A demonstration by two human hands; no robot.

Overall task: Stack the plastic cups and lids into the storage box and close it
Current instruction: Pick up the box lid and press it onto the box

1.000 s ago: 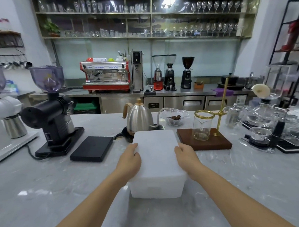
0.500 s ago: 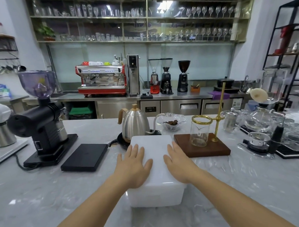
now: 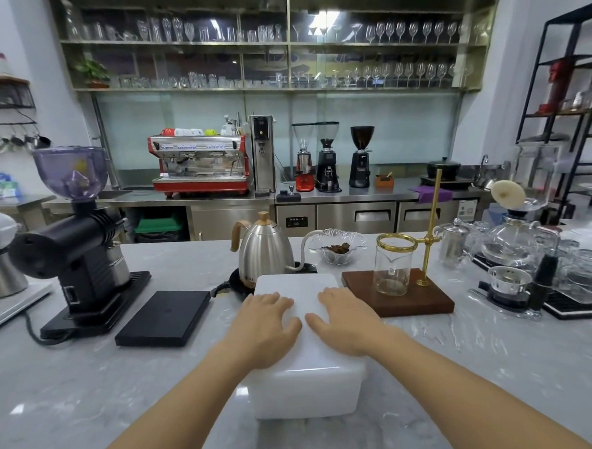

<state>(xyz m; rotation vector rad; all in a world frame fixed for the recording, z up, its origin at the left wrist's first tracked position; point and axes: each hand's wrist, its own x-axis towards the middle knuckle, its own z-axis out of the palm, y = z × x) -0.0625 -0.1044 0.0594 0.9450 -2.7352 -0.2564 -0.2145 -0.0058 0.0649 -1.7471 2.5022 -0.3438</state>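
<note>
Head view looks down over a grey marble-look tabletop (image 3: 91,386) with a white translucent rectangular plastic storage box (image 3: 305,390) sitting front and centre, its flat white lid (image 3: 299,285) already on. The person's left hand (image 3: 263,322) lies palm-down on the left half of the lid, fingers straight and a bit spread, thumb pointing in toward the middle. The right hand (image 3: 346,319) does the same on the right half, flat with the fingers fanned, thumb nearly meeting the other one. Neither hand is curling around anything, just pressing flat on top.

No cups or loose lids show outside the box, and its walls are too cloudy to tell what's inside.

Just behind the box stands a stainless steel gooseneck kettle with a wooden handle (image 3: 263,249) on a black base. To the right, beside the box, is a dark wooden stand base (image 3: 400,303) carrying a clear glass beaker with a gold rim (image 3: 393,267) and a brass pole (image 3: 432,225). Left of the box lies a flat black rectangular scale (image 3: 163,316), and further left a black coffee grinder with a purple-tinted hopper (image 3: 75,240).
</note>
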